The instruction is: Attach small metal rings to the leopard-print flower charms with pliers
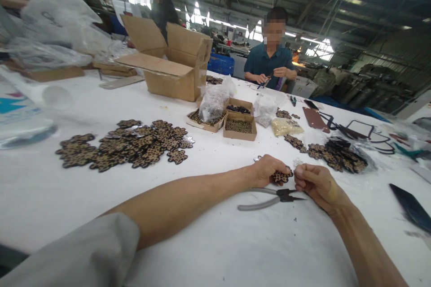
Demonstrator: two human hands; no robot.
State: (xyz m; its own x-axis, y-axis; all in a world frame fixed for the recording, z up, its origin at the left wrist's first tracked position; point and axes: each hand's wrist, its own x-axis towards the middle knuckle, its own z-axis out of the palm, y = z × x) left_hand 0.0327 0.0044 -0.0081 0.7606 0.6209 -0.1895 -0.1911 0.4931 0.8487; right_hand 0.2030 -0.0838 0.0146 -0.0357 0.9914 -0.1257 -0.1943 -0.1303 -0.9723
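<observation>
My left hand (269,170) is closed around a leopard-print flower-shaped patch (280,176) with a dark edge. Close beside it, my right hand (313,184) pinches with thumb and fingertips at the patch's right side; whatever sits between those fingers is too small to make out. Grey-handled pliers (261,206) with dark pointed jaws lie on the table just below both hands. A few small silvery pieces (297,162) rest right behind my fingers.
A heap of leopard-print patches (134,145) spreads at left, and more patches (325,154) lie at right. Small boxes of metal bits (239,133) stand beyond my hands, before a large cardboard box (171,83). A phone-like dark slab (411,206) lies far right. A co-worker (269,60) sits opposite.
</observation>
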